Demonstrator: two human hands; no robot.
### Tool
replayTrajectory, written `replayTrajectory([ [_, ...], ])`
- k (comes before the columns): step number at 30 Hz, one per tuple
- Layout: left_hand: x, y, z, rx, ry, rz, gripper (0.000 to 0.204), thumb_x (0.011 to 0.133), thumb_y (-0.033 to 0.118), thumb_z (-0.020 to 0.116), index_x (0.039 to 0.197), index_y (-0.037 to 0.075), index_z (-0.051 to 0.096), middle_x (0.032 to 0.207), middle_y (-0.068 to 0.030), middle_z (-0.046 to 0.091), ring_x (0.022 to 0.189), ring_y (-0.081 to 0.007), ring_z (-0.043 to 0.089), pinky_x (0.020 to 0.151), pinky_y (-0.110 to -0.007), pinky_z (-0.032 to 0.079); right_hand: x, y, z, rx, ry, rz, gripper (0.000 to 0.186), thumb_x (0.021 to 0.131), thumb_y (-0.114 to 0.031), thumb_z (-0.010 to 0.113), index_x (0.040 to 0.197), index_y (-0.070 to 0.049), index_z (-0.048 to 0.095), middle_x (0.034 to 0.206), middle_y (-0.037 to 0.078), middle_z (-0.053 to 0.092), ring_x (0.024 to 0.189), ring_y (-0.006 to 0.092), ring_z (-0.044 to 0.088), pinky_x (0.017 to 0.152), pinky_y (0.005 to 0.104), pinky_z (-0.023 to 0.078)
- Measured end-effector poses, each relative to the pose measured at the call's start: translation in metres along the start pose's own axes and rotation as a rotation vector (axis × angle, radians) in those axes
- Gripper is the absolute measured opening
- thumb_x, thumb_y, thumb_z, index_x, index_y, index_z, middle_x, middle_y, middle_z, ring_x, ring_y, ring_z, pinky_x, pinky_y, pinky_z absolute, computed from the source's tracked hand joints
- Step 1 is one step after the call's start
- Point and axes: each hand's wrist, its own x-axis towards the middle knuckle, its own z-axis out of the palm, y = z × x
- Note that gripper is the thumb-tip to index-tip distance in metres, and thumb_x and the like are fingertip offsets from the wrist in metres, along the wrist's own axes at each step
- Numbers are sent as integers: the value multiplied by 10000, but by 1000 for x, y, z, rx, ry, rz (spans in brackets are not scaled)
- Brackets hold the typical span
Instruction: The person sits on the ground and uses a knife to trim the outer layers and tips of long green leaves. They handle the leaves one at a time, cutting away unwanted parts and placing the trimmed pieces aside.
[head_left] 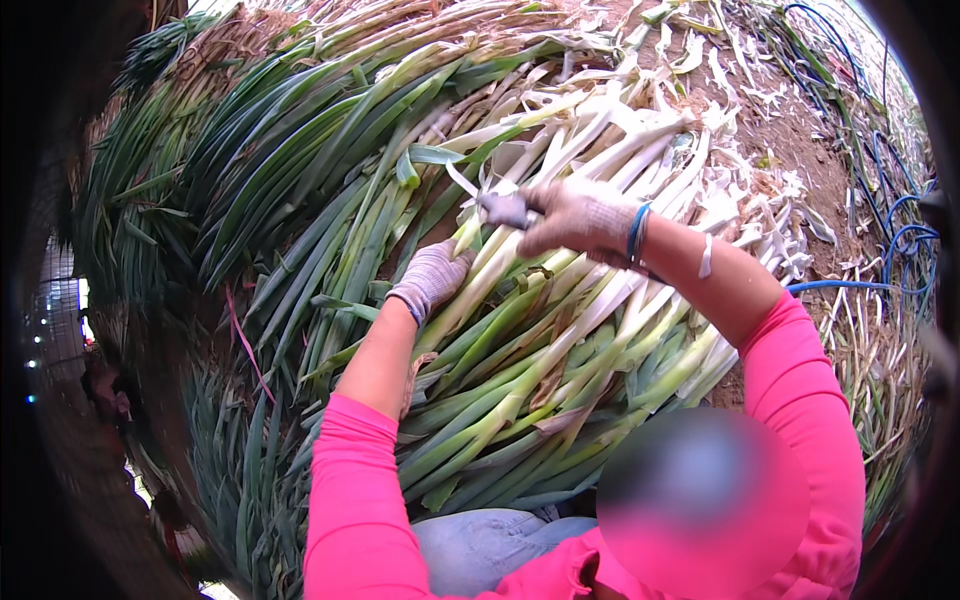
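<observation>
My right hand (pixel 580 215), in a whitish knitted glove, grips a grey tool (pixel 507 210) that looks like an air blow gun. A dark part runs back under the wrist, toward a blue hose (pixel 835 284). My left hand (pixel 437 275), also gloved, is closed around the stalks of green onions (pixel 488 262), just below and left of the tool's tip. Its fingertips are partly hidden among the stalks. Pale peeled-back skins stick out near the tip. Long green leaves lie under both hands, with the white stems pointing to the upper right.
A thick heap of green onions (pixel 290 150) covers the left and far side. Shed white skins (pixel 765 200) are strewn over brown soil (pixel 800 130) at the right. Blue hose loops (pixel 905 235) lie at the far right. A pink string (pixel 243 340) hangs at the left.
</observation>
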Motion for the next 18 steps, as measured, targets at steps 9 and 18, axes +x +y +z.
replayTrajectory([
  [9,82,-98,-65,501,518,-249,947,811,647,720,1511,86,418,1538,-203,434,1424,-344,410,1162,-510,336,-6,66,-31,137,267,237,534,780,-386,752,1213,-102,626,669,45,596,441,137,528,440,322,471],
  [18,114,-100,-116,466,-61,-484,1446,534,763,830,1607,51,172,1592,-240,339,1447,-350,399,1185,-505,328,-48,24,-30,209,92,291,852,766,-317,800,1505,-73,454,894,35,626,718,103,563,668,253,503],
])
